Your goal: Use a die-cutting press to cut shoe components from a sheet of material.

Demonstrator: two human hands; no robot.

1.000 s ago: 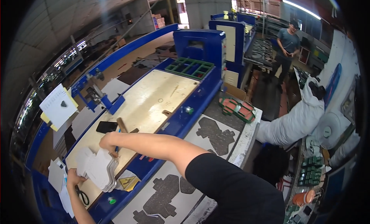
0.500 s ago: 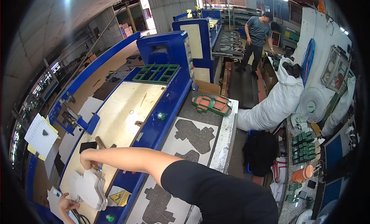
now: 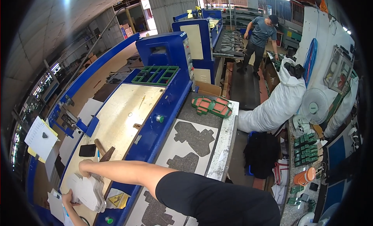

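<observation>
A stack of pale, shaped cut-outs (image 3: 92, 195) lies on the cream board of the blue machine, at lower left. My left hand (image 3: 69, 198) grips its left edge, thumb up and the other fingers low against the side. At the stack's far end is my right hand (image 3: 84, 168), bent down at the wrist onto the pieces; its fingers are mostly hidden. Just beyond that hand lie a wooden-handled hammer (image 3: 107, 154), a blue pen (image 3: 98, 156) and a flat black phone-like object (image 3: 87, 150).
Green cutting-die frames rest on the machine (image 3: 155, 75) and on the side bench (image 3: 211, 106). A pale sheet with shaped cut-outs (image 3: 182, 123) covers that bench. A white sack (image 3: 272, 101) and a fan (image 3: 314, 106) stand right. A person (image 3: 261, 37) works farther back.
My left hand has come up against the stack, its fingers no longer spread. My right hand has shifted slightly down and left, uncovering the hammer and black object. The person behind leans further right.
</observation>
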